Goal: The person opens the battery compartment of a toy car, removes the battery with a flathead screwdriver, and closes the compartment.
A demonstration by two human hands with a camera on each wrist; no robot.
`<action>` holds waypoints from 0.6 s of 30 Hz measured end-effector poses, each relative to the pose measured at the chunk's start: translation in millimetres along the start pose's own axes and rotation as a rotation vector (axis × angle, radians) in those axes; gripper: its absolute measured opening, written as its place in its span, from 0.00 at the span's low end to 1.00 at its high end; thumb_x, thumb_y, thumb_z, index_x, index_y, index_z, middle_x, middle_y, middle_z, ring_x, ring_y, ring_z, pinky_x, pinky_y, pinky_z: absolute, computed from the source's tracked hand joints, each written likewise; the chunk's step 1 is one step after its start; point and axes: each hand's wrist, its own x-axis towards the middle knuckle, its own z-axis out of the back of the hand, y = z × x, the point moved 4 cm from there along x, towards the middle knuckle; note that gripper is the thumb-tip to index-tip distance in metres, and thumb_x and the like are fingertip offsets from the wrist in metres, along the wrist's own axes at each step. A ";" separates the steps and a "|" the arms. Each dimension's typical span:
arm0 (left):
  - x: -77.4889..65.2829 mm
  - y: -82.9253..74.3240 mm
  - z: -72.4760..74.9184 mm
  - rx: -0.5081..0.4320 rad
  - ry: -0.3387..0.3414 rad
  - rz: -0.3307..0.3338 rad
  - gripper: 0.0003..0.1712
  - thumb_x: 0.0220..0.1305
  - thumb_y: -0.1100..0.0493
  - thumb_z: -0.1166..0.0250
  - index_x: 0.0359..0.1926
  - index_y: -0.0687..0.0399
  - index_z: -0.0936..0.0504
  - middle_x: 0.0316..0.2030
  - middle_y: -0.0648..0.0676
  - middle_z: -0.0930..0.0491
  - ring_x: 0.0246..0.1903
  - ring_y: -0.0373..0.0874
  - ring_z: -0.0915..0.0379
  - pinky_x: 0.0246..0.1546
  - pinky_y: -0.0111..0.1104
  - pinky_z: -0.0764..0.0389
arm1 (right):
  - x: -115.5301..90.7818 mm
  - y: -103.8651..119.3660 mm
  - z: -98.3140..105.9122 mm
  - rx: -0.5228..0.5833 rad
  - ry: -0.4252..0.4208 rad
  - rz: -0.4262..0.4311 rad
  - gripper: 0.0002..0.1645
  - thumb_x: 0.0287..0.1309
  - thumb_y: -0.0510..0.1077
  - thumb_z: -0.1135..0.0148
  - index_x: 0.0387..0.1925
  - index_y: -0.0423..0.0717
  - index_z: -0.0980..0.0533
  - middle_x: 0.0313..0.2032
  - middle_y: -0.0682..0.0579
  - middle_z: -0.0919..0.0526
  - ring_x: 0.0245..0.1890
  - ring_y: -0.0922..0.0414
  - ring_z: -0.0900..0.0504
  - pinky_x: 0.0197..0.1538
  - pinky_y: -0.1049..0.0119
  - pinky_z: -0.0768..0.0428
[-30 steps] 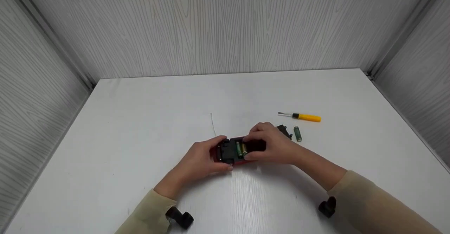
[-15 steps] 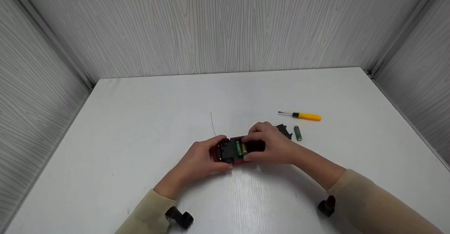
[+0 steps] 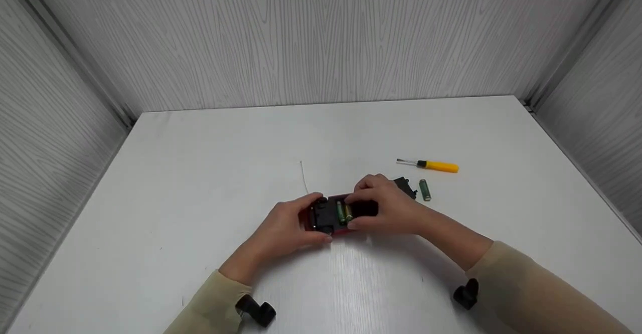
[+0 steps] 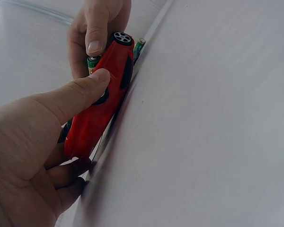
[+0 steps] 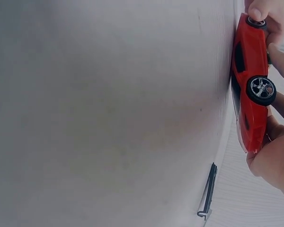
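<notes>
A red toy car (image 3: 342,232) lies upside down on the table, its black underside (image 3: 326,215) facing up. My left hand (image 3: 286,226) grips one end, the thumb along the near side and fingers around the far side. A green battery (image 3: 341,212) sits in the open compartment. Beside it, my right hand (image 3: 388,206) pinches a green and gold battery (image 3: 349,212) between thumb and fingertips at its two ends. The left wrist view shows the right thumb above that battery's tip (image 4: 92,62). The right hand covers the rest of the compartment.
A black battery cover (image 3: 405,187) lies just beyond the right hand, with a loose green battery (image 3: 425,190) to its right. Farther back rests a yellow-handled screwdriver (image 3: 440,166). A thin antenna wire (image 3: 303,177) extends from the car toward the back. Grey wood-grain panels (image 3: 321,38) enclose the table.
</notes>
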 end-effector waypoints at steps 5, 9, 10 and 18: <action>-0.1 -0.1 -0.1 0.005 -0.004 0.002 0.51 0.55 0.43 0.16 0.76 0.50 0.27 0.64 0.50 0.19 0.59 0.43 0.24 0.65 0.44 0.26 | -0.3 -0.2 -0.1 0.011 0.004 0.001 0.25 0.60 0.55 0.22 0.58 0.57 0.14 0.54 0.55 0.23 0.59 0.53 0.30 0.59 0.49 0.26; -0.5 -0.1 -0.2 0.002 -0.006 -0.002 0.51 0.54 0.43 0.16 0.76 0.50 0.26 0.64 0.50 0.19 0.59 0.43 0.24 0.65 0.44 0.26 | -0.6 -0.5 -0.9 0.025 0.005 -0.002 0.25 0.59 0.54 0.21 0.58 0.57 0.13 0.54 0.56 0.23 0.58 0.53 0.29 0.58 0.51 0.26; -0.4 0.1 -0.3 0.001 -0.005 -0.002 0.51 0.54 0.43 0.16 0.76 0.50 0.27 0.64 0.50 0.19 0.59 0.44 0.24 0.65 0.44 0.26 | -0.7 -0.6 -0.9 0.028 0.005 -0.002 0.25 0.59 0.54 0.21 0.57 0.57 0.13 0.54 0.56 0.23 0.57 0.53 0.29 0.58 0.51 0.25; 0.6 -0.2 0.3 0.002 -0.004 0.000 0.51 0.54 0.42 0.16 0.76 0.49 0.26 0.62 0.49 0.18 0.57 0.43 0.23 0.64 0.44 0.26 | -0.7 -1.6 0.5 0.058 0.013 -0.002 0.23 0.58 0.55 0.20 0.55 0.58 0.13 0.54 0.56 0.23 0.58 0.53 0.29 0.59 0.50 0.25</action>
